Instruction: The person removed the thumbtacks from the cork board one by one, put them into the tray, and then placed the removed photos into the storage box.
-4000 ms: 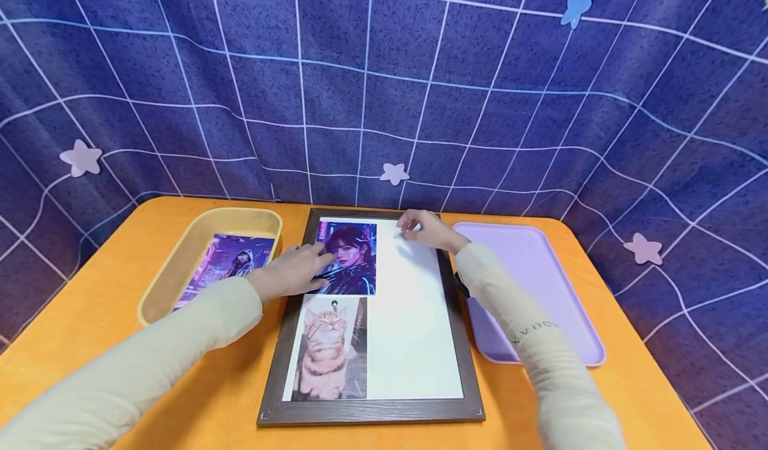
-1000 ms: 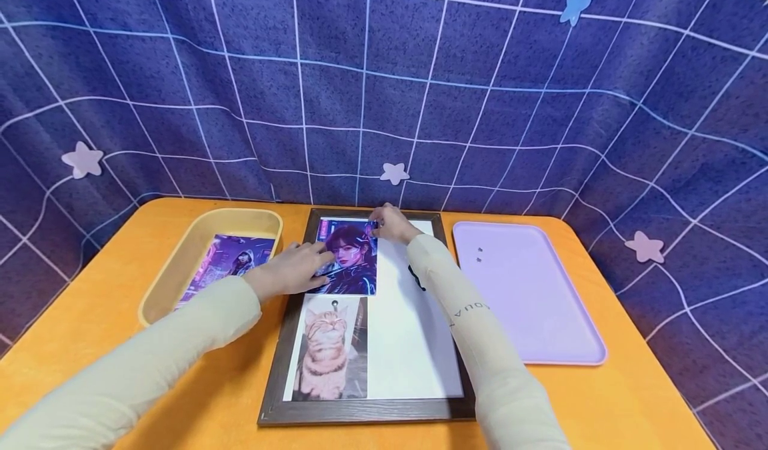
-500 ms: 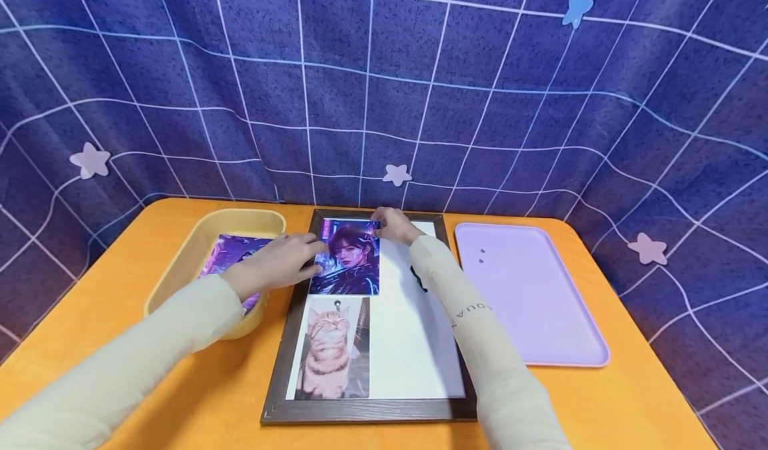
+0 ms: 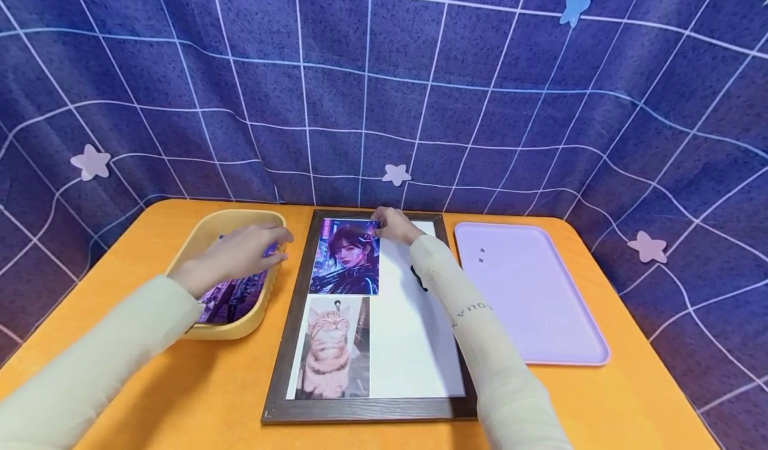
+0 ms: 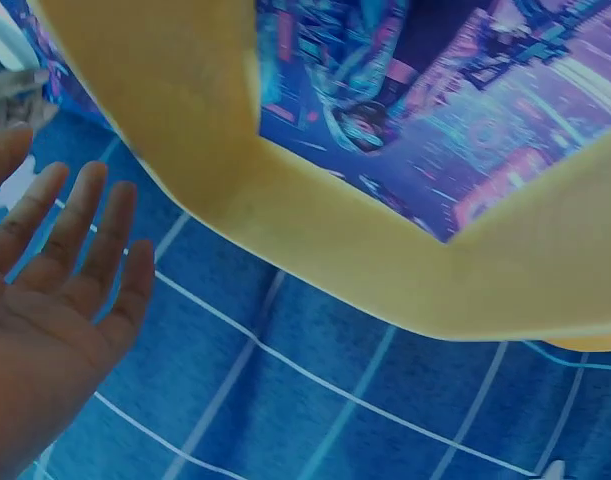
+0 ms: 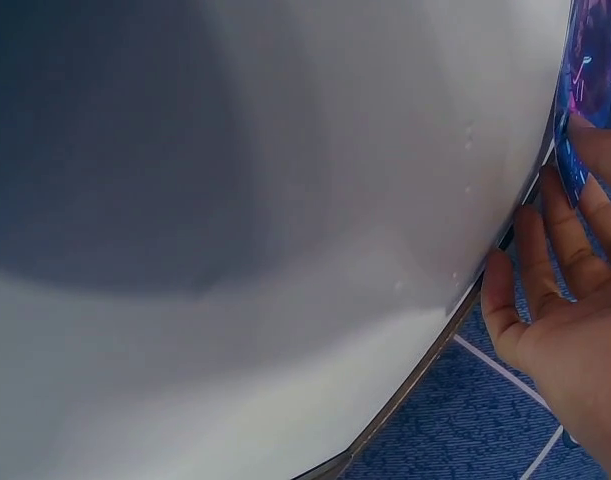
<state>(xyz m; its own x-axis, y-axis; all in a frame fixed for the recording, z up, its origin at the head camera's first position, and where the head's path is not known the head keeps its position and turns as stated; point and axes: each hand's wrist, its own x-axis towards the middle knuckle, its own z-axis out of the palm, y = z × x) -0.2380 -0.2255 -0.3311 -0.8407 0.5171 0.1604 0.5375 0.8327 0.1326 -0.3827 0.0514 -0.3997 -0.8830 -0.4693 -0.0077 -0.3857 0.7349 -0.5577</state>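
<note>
My left hand [image 4: 240, 257] hovers over the yellow tray [image 4: 257, 327], fingers extended and holding nothing; in the left wrist view its palm lies beside the tray rim. In the tray lies a purple-and-blue printed picture [image 5: 385, 120], partly hidden by the hand in the head view. My right hand [image 4: 396, 226] is at the upper right corner of a neon portrait picture [image 4: 345, 260] on the framed white board [image 4: 414, 343]. In the right wrist view its thumb and index finger pinch that corner. Below sits a cat picture [image 4: 330, 357] with a small round metallic piece [image 4: 337, 303] at its top.
A flat lilac tray [image 4: 534, 297] stands right of the board and bears two small dark pieces [image 4: 482, 255]. A dark brown frame [image 4: 360, 410] borders the board. The orange table [image 4: 222, 397] ends at a blue gridded cloth [image 4: 336, 90] with stars behind.
My left hand has left the portrait picture and moved left to above the yellow tray. My right hand came left to the portrait's corner over the last seconds and stays there.
</note>
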